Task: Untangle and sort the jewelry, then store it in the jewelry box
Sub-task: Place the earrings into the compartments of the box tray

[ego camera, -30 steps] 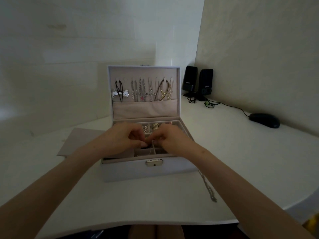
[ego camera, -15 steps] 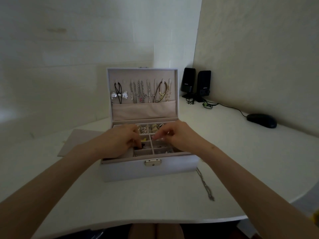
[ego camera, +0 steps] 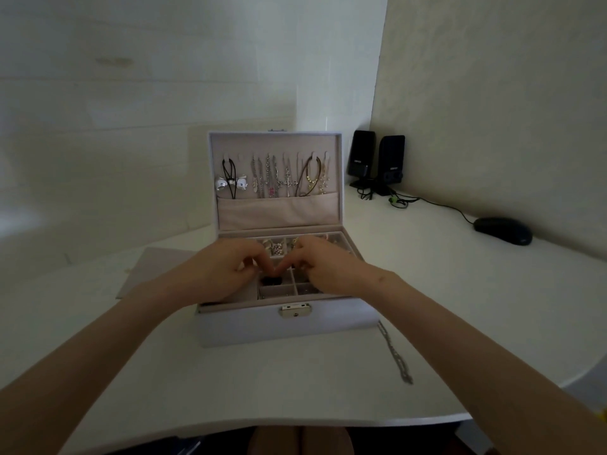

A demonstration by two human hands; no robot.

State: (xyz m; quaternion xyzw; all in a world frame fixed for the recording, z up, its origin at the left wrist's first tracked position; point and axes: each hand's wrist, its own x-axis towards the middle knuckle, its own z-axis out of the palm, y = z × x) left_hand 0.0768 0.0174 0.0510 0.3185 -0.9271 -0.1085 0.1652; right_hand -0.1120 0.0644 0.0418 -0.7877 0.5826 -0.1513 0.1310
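Surface: white table point(ego camera: 295, 382) in a dim corner, pale walls at the far and right sides.
Box: we saw the jewelry box point(ego camera: 249, 330) at mid-table, open, with its lid point(ego camera: 276, 141) standing upright at the far side and its metal latch point(ego camera: 295, 311) on the near wall.
Lid contents: a row of necklaces point(ego camera: 272, 178) hung inside the lid, their lower ends tucked into a fabric pocket point(ego camera: 279, 211).
Tray: divided into small compartments point(ego camera: 277, 292). A dark item point(ego camera: 271, 280) lay in one near the middle and beaded pieces point(ego camera: 277, 249) in a far one.
Left hand point(ego camera: 220, 270): over the left part of the tray, fingers curled, fingertips pointing at the middle.
Right hand point(ego camera: 328, 266): over the right part of the tray, fingers curled, tips almost meeting those of the left.
Grip: we could not tell whether either hand held anything, since the spot between the fingertips was too small and dark.
Loose piece: a silver chain point(ego camera: 395, 353) lay stretched on the table just beside the box's near right corner, apart from both hands.
Left of box: a flat beige pad point(ego camera: 154, 267) lay on the table, partly behind the left forearm.
Far right: two black speakers point(ego camera: 376, 159) stood in the corner. A black mouse point(ego camera: 502, 230) sat by the right wall, its cable point(ego camera: 440, 205) running toward the speakers.
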